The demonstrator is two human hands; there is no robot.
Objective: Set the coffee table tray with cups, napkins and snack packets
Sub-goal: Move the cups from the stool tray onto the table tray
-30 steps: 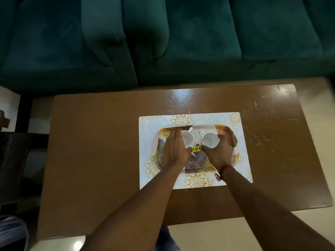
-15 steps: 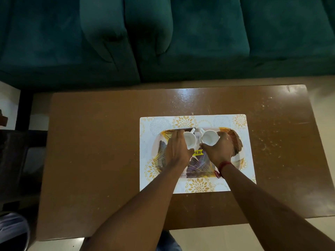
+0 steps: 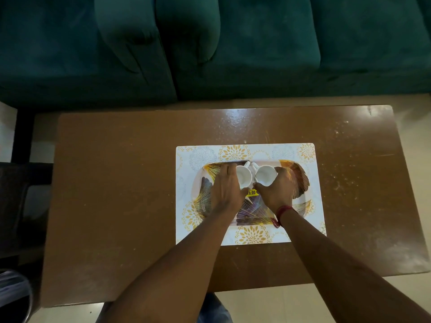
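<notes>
A patterned tray (image 3: 300, 180) with gold and dark leaf prints lies on a white floral placemat (image 3: 233, 152) on the brown coffee table (image 3: 116, 183). Two white cups stand side by side at the tray's far edge, handles pointing away from me. My left hand (image 3: 225, 190) wraps the left cup (image 3: 243, 177). My right hand (image 3: 277, 190) wraps the right cup (image 3: 265, 174). A yellow price sticker (image 3: 251, 193) shows on the tray between my hands. No napkins or snack packets are in view.
A dark green sofa (image 3: 233, 47) runs along the table's far side. A dark piece of furniture (image 3: 21, 206) stands at the left. The table's near edge is close to my body, with pale floor (image 3: 279, 304) beyond it.
Both hands have slid the two cups a little farther toward the tray's far edge. The camera view has shifted slightly.
</notes>
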